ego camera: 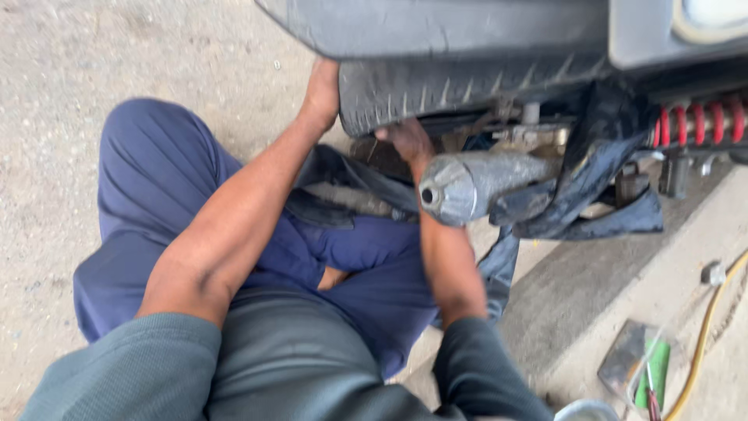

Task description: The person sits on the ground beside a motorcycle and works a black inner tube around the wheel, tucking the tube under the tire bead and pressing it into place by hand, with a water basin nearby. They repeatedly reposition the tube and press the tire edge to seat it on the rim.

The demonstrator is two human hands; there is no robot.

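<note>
I sit on the ground facing the rear wheel of a motorcycle. My left hand (322,92) presses against the left side of the black tyre (436,92), fingers hidden behind the tread. My right hand (407,140) reaches under the tyre toward the wheel hub, partly hidden by the grey exhaust pipe (471,183). A black rubber inner tube (580,203) hangs loose from the wheel area and drapes over my lap. Whether either hand grips anything is hidden.
A red coil spring shock (697,125) sits at the right. A concrete kerb (592,288) runs under the wheel. On it lie a green-handled tool on a flat plate (650,370) and a yellow hose (705,343). Bare gravel ground (70,93) lies to the left.
</note>
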